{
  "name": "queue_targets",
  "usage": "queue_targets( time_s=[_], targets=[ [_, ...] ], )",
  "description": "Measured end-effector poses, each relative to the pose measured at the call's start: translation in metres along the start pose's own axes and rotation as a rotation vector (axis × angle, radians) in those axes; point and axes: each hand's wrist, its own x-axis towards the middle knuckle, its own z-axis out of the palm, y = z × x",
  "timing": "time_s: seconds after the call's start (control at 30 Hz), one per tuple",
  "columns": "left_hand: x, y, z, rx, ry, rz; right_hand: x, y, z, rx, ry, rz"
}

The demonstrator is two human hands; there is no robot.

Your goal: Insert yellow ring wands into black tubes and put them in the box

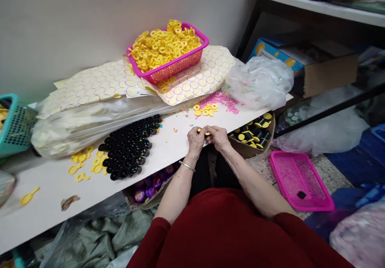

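My left hand (195, 141) and my right hand (218, 137) meet at the front edge of the white table (168, 148), fingers pinched together around a small yellow ring piece (207, 133). A silver bracelet circles my left wrist. Just beyond my fingers lie a few loose yellow rings (206, 109) and a scatter of tiny pink beads (224, 99). To my left a block of black tubes (130, 146) lies in rows on the table.
A pink basket (177, 65) heaped with yellow rings sits on sheets of round stickers (99, 81). More yellow rings (84, 164) lie at left. A box of finished black and yellow tubes (255, 134), an empty pink basket (299, 182), a teal basket (16, 123) and plastic bags surround the table.
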Motion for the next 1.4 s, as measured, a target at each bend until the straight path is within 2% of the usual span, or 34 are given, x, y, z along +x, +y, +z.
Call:
queue_targets(
  time_s=[0.2,0.43,0.67,0.9,1.1,1.4],
  targets=[
    [-0.004,0.001,0.002,-0.008,0.032,-0.059,-0.002,-0.001,0.003,-0.047,0.039,0.025],
    [-0.001,0.000,0.004,0.024,0.024,-0.098,0.001,0.002,0.001,-0.002,0.060,0.032],
    [-0.002,-0.004,0.000,-0.050,-0.036,-0.099,-0.004,-0.001,-0.006,0.077,-0.055,0.083],
    [0.000,-0.006,0.000,-0.076,-0.073,-0.123,-0.005,0.000,-0.003,0.092,-0.034,0.064],
    [-0.002,-0.002,-0.001,-0.144,-0.083,-0.118,-0.006,-0.002,-0.009,0.081,-0.152,0.060],
    [-0.001,-0.006,-0.001,-0.110,-0.077,-0.083,-0.006,-0.005,-0.006,0.063,-0.108,0.078]
  ],
)
